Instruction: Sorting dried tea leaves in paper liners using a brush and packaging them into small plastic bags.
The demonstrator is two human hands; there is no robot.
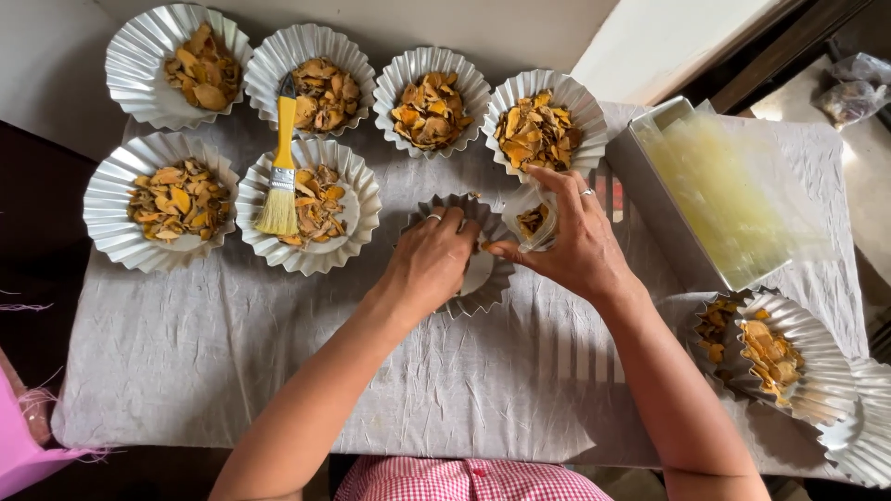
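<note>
Both my forearms reach over the cloth-covered tabletop (232,371), left fingers (445,227) curled in a nearly emptied foil tray (483,288), right fingers (566,186) pinching a half-filled clear pouch (531,218), six full trays beyond.

My left hand (429,260) hid most of the fluted dish (490,278); a stacked dish (868,436) was cut off at the right edge.

Soft daylight from upper right (mild wide-angle bending at edges), sharp, faint shadows.
</note>
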